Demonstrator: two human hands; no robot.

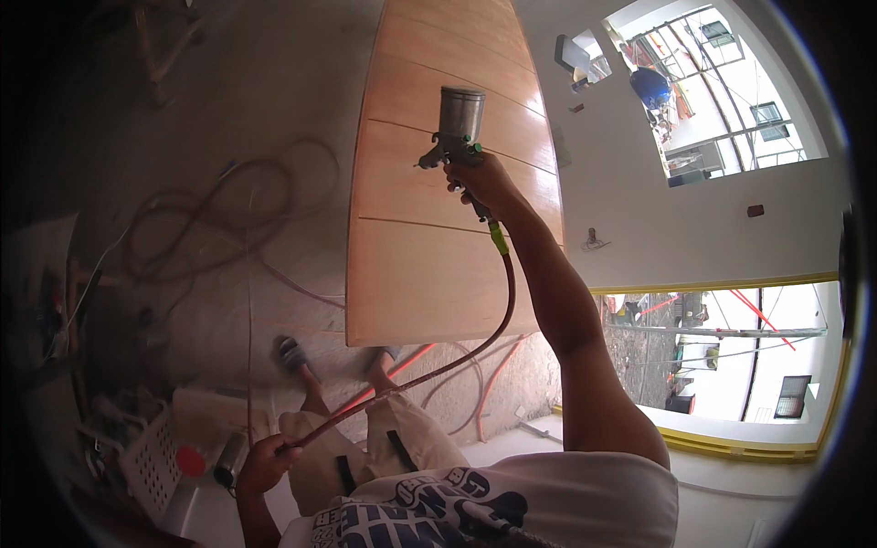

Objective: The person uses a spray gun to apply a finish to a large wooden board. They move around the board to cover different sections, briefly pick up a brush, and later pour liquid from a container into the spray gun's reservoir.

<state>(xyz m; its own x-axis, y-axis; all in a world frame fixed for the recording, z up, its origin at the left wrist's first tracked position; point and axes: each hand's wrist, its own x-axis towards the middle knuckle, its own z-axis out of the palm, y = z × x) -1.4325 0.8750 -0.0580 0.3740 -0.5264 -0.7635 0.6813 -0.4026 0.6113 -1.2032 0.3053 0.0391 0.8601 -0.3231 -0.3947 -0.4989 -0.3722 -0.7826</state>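
Note:
My right hand [484, 185] grips a spray gun [450, 152] by its handle, with the arm stretched out over a wooden door panel [438, 279]. A metal paint cup [461, 113] sits upright on top of the gun, whose nozzle points left. From a bright green fitting [499, 239] under the handle, a reddish-brown air hose [509, 306] curves down and back toward me. Low on the left, my left hand [265, 463] is closed around that hose. The panel is orange-brown with dark grooves across it; its near end lies just beyond my feet.
Loops of hose [215, 215] lie on the grey floor at left. Red hose [493, 374] runs on the floor beneath the panel. A white perforated basket [151, 466] stands at lower left, beside a metal canister [230, 459]. At right is a white wall [694, 228] with window openings and a yellow frame [713, 282].

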